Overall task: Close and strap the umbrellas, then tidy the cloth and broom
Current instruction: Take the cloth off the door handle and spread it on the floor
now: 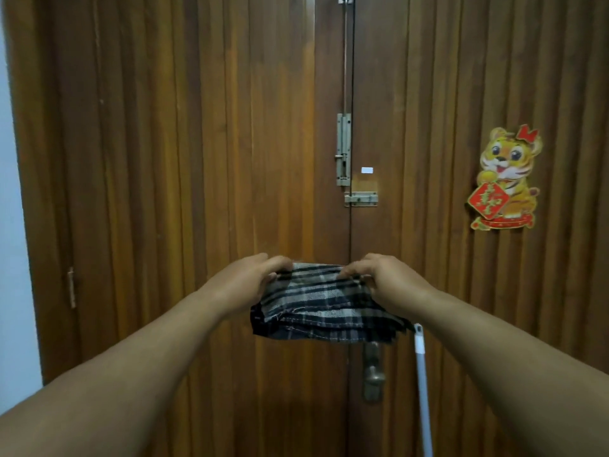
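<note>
1. The only writing in view is on a yellow cartoon tiger sticker [506,179] stuck to the right leaf of the brown slatted wooden double door [197,159]; the tiger holds a red diamond with gold characters, too small to read.
2. A folded dark plaid cloth with grey and white stripes [316,305] is held up in front of the door, stretched between both hands at about the height of the door seam.
3. The left hand [250,275] grips the cloth's upper left corner, fingers curled over the top edge and thumb pinching from the near side.
4. The right hand [382,275] grips the upper right corner the same way, fingers curled over the fold.
5. The cloth's lower layers hang below the fingers, covering the top of the bronze door handle [374,374].
6. A pale grey broom handle [423,390] leans upright against the door, just right of the door handle, its top near the cloth's lower right corner.
7. Silver sliding bolts [344,150] sit along the door seam above the hands.
</note>
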